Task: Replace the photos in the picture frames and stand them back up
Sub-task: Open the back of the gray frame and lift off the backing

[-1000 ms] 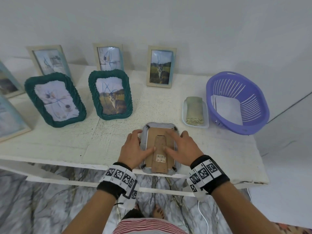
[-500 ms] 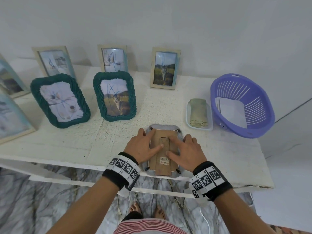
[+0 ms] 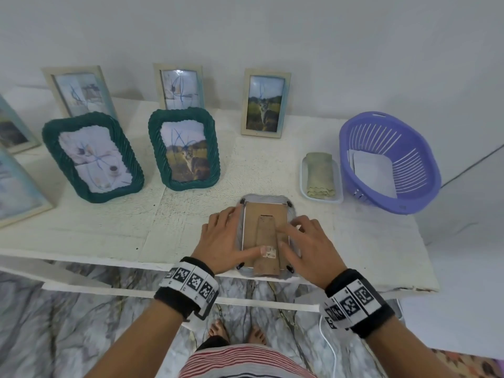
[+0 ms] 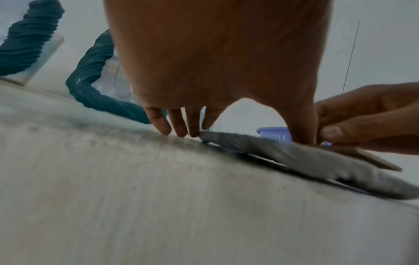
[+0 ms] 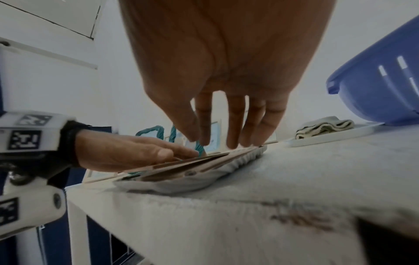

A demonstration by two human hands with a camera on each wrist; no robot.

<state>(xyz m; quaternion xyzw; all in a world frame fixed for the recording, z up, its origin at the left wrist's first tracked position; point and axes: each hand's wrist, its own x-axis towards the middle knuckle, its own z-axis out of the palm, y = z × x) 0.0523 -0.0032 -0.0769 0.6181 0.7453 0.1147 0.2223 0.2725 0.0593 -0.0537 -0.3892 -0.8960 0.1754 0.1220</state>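
Pressing flat w/ both my left hand (image 3: 222, 238) & right hand (image 3: 308, 248), fingers straight, on the face-down frame (image 3: 266, 236) lower center at table (image 3: 109, 233) edge, backing prob. unlatched—could slide off.

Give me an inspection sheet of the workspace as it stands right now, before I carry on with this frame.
Surface: white table, worn paint, chipped front edge.
Job's things: grey frame face down at the front edge, cardboard backing up; two green woven frames and three pale frames standing behind it; more frames at the left edge.
Clutter: purple basket holding white sheets; small tray with a folded cloth.
Hands: left hand and right hand both flat, fingers pressing the backing.
Cables: white cable on the floor below.
Surroundings: plain wall, marbled floor.
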